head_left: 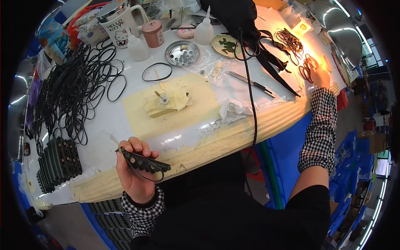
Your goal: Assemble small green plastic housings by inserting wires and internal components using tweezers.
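My left hand [135, 175], at the front edge of the table, is closed round a dark, scalloped strip [143, 161] with round studs and a thin loop of cord or band hanging from it. Far to the right, under a bright lamp glow, my right hand [321, 78] rests beside a few thin dark loops [306, 70]; glare hides how its fingers lie. Ahead of my left hand, a small block wrapped in tan tape [166, 102] sits on a taped patch, with a short peg standing up from it. A single black band [157, 72] lies behind it.
At left lie a big tangle of black bands [77, 87] and a stack of dark scalloped strips [60, 160]. A utility knife [252, 84], a metal dish [182, 53], squeeze bottles [204, 31], a mug [118, 25] and a black bag [231, 16] occupy the back. A black cord [252, 108] crosses the front edge.
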Available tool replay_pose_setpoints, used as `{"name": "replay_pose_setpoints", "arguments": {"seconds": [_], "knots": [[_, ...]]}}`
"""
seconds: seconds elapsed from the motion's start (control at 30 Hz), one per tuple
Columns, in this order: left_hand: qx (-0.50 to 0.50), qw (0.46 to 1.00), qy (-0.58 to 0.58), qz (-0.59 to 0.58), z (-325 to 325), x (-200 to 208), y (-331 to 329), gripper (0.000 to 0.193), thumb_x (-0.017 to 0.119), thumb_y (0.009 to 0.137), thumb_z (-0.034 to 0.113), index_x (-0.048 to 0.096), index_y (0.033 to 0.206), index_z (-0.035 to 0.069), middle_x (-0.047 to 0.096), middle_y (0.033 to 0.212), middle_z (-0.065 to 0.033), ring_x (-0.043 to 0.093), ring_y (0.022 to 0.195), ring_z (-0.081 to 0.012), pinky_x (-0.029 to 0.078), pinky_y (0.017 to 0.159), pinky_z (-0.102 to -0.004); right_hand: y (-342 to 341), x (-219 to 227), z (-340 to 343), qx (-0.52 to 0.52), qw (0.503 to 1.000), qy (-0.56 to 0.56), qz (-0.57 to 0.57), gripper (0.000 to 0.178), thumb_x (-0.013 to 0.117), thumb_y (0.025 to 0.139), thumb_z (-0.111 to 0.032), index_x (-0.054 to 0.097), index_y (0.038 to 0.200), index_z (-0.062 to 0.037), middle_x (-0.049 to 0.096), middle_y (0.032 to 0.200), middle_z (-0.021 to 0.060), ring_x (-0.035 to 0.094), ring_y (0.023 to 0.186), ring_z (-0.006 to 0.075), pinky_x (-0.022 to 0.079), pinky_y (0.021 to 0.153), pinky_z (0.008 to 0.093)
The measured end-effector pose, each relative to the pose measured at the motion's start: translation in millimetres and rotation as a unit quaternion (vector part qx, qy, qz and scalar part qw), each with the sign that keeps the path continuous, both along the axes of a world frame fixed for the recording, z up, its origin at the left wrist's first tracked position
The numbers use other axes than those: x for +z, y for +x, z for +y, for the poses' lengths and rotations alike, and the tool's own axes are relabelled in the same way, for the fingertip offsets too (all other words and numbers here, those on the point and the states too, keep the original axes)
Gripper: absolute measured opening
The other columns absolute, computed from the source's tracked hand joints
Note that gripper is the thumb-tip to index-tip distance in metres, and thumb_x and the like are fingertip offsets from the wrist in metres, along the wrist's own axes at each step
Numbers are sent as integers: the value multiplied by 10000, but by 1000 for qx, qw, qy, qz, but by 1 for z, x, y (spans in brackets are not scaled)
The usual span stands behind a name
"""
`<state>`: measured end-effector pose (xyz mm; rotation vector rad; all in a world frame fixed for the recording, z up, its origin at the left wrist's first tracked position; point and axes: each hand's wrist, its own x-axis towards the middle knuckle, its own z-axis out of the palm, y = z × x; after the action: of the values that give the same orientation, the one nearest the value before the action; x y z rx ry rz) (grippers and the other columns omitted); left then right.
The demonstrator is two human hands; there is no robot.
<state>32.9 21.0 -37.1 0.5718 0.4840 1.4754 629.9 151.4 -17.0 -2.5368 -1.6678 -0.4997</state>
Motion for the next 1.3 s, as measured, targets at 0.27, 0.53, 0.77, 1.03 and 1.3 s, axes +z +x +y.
{"name": "replay_pose_setpoints", "arguments": {"seconds": [0.27, 0.53, 0.77, 1.03, 1.3], "knots": [[-8, 1000, 6, 10, 0, 4, 0, 230, 391, 1016, 306, 471, 1005, 91, 448, 975, -36, 468, 878, -153, 507, 821, -329, -30, 3, 59, 140, 989, 6, -40, 581, 549, 909, -458, 326, 1440, -378, 414, 1398, 195, 585, 1110, 347, 475, 921, 440], [-9, 1000, 7, 14, 0, 4, 1, 236, 391, 1017, 312, 470, 998, 91, 450, 976, -36, 466, 878, -152, 484, 826, -330, -19, -28, 111, 82, 995, -21, 56, 582, 437, 920, -599, 376, 1426, -317, 542, 1264, 222, 583, 1091, 388, 467, 925, 468], [-8, 1000, 0, 22, 1, 3, 2, 235, 395, 1016, 314, 469, 991, 92, 447, 970, -33, 463, 872, -149, 479, 823, -326, -4, -36, 121, 88, 996, -4, 29, 598, 425, 947, -546, 378, 1430, -197, 545, 1281, 226, 547, 1150, 372, 436, 959, 436], [-8, 999, -7, 32, 2, 5, 3, 235, 393, 1016, 317, 468, 982, 97, 446, 963, -31, 461, 862, -147, 482, 807, -320, -12, 12, 82, 1, 991, 66, 116, 659, 407, 914, -627, 371, 1444, -236, 691, 864, 191, 671, 885, 327, 505, 785, 438], [-5, 999, -19, 31, 2, 6, 3, 234, 396, 1016, 321, 472, 979, 103, 448, 954, -24, 461, 855, -138, 485, 796, -312, 30, -10, 6, -151, 988, -38, 15, 597, 425, 916, -584, 554, 1256, -111, 619, 1146, 219, 595, 1051, 390, 475, 892, 475]]}}
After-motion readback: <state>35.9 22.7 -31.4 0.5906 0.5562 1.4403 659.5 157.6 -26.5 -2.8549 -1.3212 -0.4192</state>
